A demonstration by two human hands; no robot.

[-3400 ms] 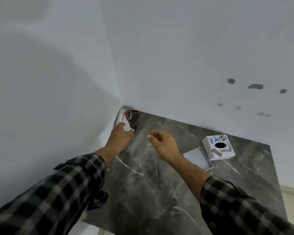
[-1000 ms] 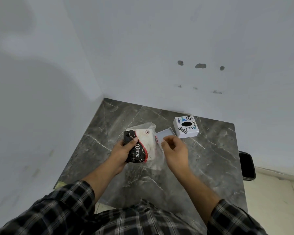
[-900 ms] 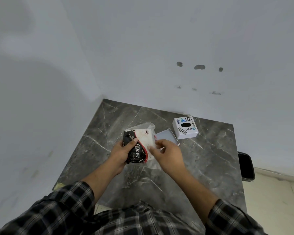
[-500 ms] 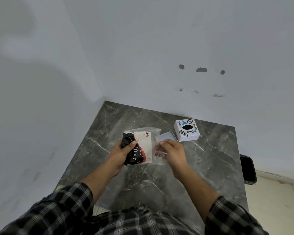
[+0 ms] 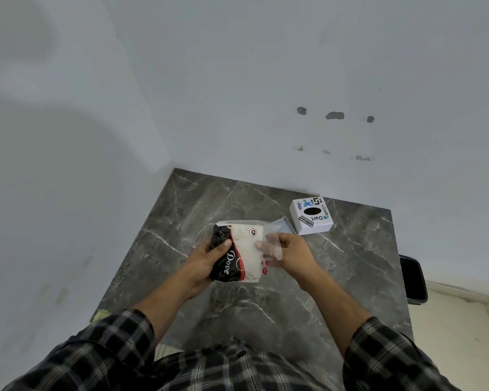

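Above the dark marble table [image 5: 350, 266] I hold a clear plastic packet [image 5: 242, 251] with a black, red and white printed pack inside that reads "Dove". My left hand [image 5: 203, 262] grips the packet's left side, thumb across the black print. My right hand [image 5: 290, 253] pinches the clear plastic flap at the packet's right end, and its fingertips show through the film.
A white box [image 5: 311, 215] with a black oval and printed lettering stands on the table at the back right. Its flat white lid [image 5: 284, 224] lies beside it, partly behind the packet. A black seat [image 5: 412, 277] is past the table's right edge. Walls close the left and back.
My left hand took the packet from the table's far corner and brought it to the middle. My right hand came in and took hold of the clear flap at its right end.
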